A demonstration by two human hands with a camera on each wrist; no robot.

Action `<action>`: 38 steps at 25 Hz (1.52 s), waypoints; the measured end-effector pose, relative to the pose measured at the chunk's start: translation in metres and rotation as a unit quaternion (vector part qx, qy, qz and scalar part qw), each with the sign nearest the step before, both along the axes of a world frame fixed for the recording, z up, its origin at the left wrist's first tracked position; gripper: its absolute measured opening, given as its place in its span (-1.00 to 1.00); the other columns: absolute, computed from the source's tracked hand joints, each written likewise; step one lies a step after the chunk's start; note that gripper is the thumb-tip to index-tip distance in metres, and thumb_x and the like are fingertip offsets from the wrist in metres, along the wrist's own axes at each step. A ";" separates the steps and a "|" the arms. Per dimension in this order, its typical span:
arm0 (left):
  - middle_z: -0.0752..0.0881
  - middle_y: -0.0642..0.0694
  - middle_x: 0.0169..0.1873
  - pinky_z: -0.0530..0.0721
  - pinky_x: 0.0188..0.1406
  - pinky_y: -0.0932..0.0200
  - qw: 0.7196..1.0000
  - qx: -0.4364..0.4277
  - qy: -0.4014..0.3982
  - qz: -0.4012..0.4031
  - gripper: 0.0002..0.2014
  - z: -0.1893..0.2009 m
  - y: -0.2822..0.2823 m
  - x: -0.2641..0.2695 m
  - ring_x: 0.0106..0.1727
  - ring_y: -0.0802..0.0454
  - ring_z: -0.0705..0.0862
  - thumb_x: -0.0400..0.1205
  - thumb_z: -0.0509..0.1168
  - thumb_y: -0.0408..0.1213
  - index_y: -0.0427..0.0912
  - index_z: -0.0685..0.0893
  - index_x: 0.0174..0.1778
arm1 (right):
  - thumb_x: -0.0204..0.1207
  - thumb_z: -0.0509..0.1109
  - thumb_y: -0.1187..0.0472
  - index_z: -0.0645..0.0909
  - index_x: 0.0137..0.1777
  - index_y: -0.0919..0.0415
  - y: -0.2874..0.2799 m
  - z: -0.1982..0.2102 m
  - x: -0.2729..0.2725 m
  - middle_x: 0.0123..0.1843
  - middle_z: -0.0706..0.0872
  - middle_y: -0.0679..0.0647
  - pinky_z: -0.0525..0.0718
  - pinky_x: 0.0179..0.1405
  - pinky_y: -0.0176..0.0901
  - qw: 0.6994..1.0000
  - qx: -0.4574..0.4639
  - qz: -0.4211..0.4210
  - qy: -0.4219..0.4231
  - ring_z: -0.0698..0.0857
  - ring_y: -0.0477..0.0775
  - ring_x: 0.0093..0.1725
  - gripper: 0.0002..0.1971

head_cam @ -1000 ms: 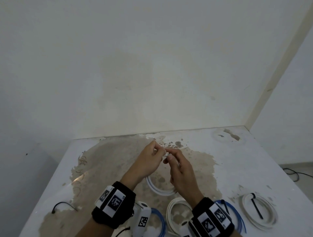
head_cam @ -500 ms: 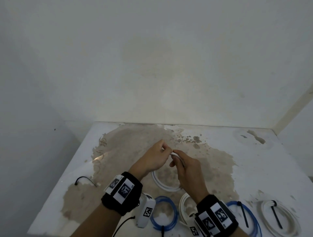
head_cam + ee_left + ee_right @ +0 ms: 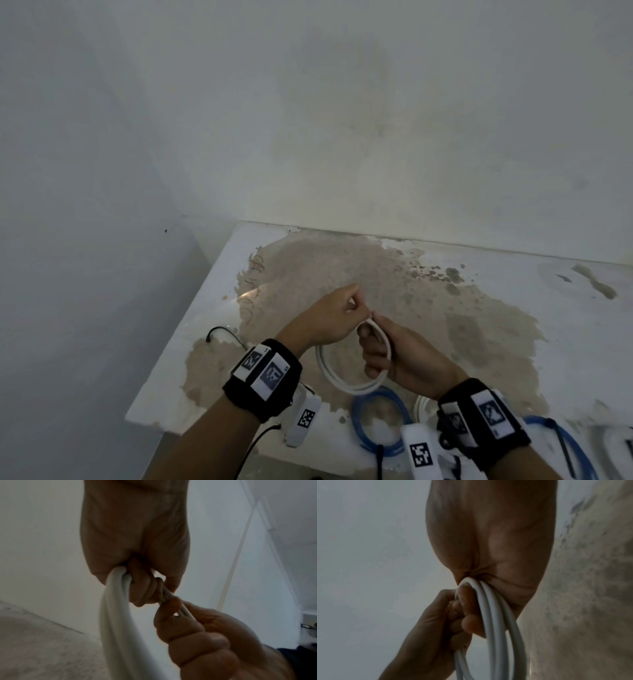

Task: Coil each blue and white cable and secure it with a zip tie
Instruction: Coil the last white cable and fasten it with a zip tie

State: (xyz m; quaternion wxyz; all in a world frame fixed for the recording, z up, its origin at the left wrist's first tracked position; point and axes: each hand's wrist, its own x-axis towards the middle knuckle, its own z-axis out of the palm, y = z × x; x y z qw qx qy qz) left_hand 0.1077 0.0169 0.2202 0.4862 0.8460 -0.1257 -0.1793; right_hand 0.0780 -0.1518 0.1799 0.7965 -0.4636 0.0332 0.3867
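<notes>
A white cable (image 3: 342, 380) hangs as a coil of a few loops above the stained table (image 3: 513, 308). My left hand (image 3: 356, 308) pinches the top of the coil, its fingers curled round the strands (image 3: 118, 588). My right hand (image 3: 371, 339) grips the same loops just to the right, and the cable (image 3: 496, 615) runs over its curled fingers. In the left wrist view my right hand (image 3: 173, 609) pinches thin strands right next to my left fingertips. The two hands touch.
A blue coil (image 3: 376, 421) with a black zip tie (image 3: 379, 459) lies near the table's front edge. Another blue tied coil (image 3: 565, 442) lies at the right, with a white coil (image 3: 419, 407) between them. A loose black zip tie (image 3: 219, 334) lies at the left edge.
The head view has swung left and down. Both hands stay together on the white coil, and more of the loop now shows over my right hand's fingers.
</notes>
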 end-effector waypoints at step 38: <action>0.53 -0.24 0.19 0.57 0.02 -0.14 0.890 0.349 0.046 0.291 -0.74 -0.197 0.221 -0.015 0.08 -0.34 0.64 0.64 0.32 -0.19 -0.13 0.58 0.22 | 0.81 0.05 0.03 0.44 -0.23 0.14 -0.020 -0.031 -0.006 -0.41 0.28 0.00 0.31 -0.51 -0.20 0.985 -0.121 -0.115 -0.030 0.19 -0.08 -0.55 -0.62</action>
